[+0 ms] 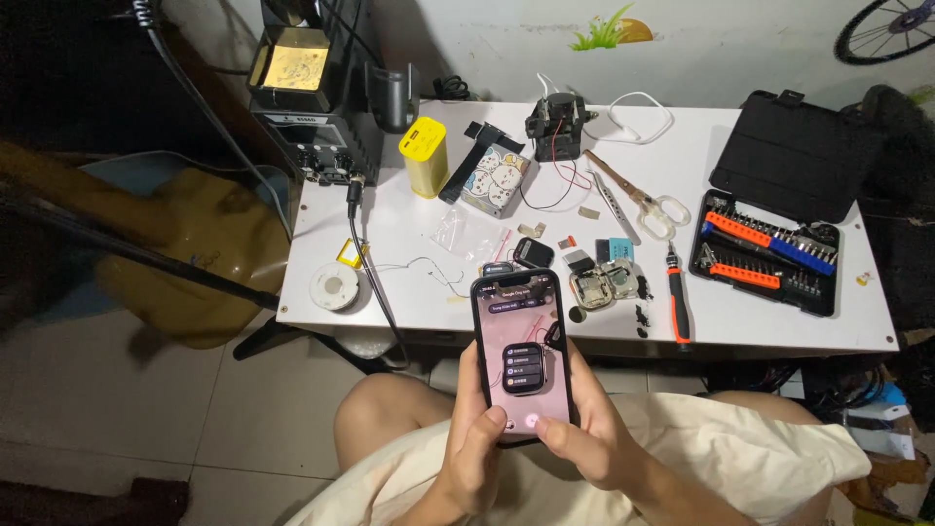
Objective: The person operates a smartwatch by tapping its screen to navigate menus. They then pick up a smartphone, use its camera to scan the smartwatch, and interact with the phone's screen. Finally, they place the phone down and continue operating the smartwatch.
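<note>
I hold the phone [522, 356] upright over my lap, just short of the counter [409, 234] edge, so its screen faces me. My left hand [474, 453] wraps its lower left side, fingers curled behind, thumb resting on the glass; my right hand [589, 438] cups the other side, thumb at the bottom of the screen. Beyond lie an opened small device [604, 284], a screwdriver [678, 302] and a bit case [769, 255], all within reach.

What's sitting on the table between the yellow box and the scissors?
In the head view, between the yellow box and the scissors lie a patterned box with a black strap across it, and a small black device trailing thin wires.
</note>
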